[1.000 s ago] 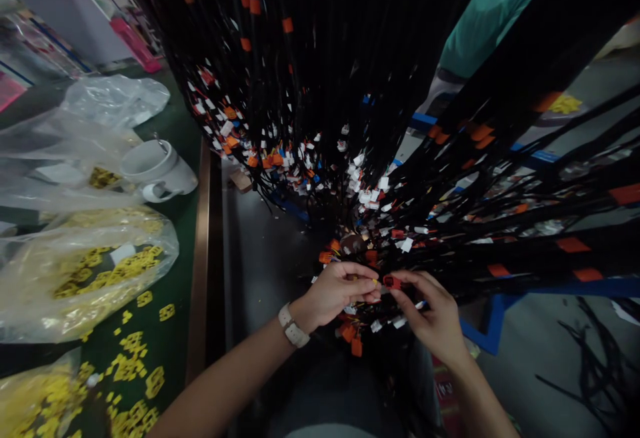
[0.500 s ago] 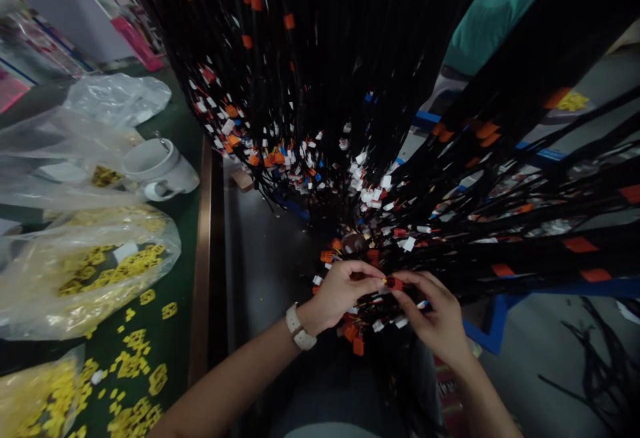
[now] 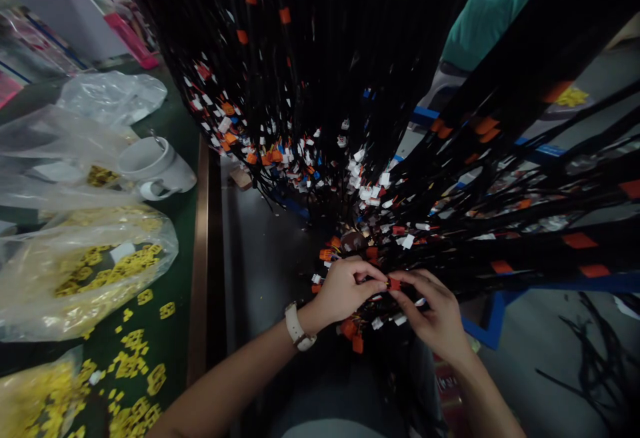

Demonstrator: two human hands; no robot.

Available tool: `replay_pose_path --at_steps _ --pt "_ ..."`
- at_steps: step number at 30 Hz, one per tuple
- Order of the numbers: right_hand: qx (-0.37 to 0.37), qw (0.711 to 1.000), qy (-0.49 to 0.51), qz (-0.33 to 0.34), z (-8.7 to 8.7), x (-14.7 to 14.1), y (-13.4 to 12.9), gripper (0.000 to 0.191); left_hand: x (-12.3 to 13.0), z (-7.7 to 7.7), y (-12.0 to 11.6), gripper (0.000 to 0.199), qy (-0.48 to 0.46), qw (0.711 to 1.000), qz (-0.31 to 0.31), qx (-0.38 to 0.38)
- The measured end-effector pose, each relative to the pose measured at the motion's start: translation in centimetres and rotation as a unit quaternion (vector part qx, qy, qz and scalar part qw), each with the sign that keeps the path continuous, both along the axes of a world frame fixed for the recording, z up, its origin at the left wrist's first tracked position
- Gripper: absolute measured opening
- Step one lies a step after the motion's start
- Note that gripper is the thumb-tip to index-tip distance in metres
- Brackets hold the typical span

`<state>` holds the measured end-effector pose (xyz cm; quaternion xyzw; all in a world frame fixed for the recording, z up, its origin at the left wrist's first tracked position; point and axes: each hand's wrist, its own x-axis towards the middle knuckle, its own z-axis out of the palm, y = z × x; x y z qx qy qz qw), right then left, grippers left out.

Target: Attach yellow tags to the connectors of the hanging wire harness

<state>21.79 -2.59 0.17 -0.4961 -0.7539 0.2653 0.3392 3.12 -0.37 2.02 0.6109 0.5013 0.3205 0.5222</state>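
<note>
Down at the bottom of the hanging black wire bundles (image 3: 350,91), off the right edge of the green worktop (image 3: 175,271), both hands meet on a small red connector (image 3: 394,284). Left hand (image 3: 345,290) has its grip pinched on it from one side, right hand (image 3: 434,317) pinched on the other. Bags of yellow parts (image 3: 90,271) and a white mug (image 3: 155,168) sit on the worktop, well apart.

A single head-worn camera looks forward and steeply down, close above the person's two hands at lower centre. Its wide lens bends the scene: hanging black cable bundles (image 3: 320,58) fan outward from the centre, the green desk (image 3: 180,131) runs along the left edge, and grey floor (image 3: 550,358) fills the lower right.
</note>
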Motion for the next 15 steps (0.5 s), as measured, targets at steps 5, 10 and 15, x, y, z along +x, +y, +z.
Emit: replay_pose_path --at_steps 5,10,15 --pt "0.007 1.0 -0.003 0.006 -0.08 0.04 0.03 0.023 0.04 0.16 -0.02 0.013 0.01 1.0 0.001 0.004" --pt "0.007 1.0 -0.008 0.012 0.03 0.03 0.04 0.021 0.08 0.15 0.04 0.011 0.019 1.0 -0.007 0.006" --pt "0.006 1.0 0.006 0.021 0.36 0.1 0.14 0.021 0.15 -0.23 0.22 0.023 -0.082 0.989 0.017 -0.125"
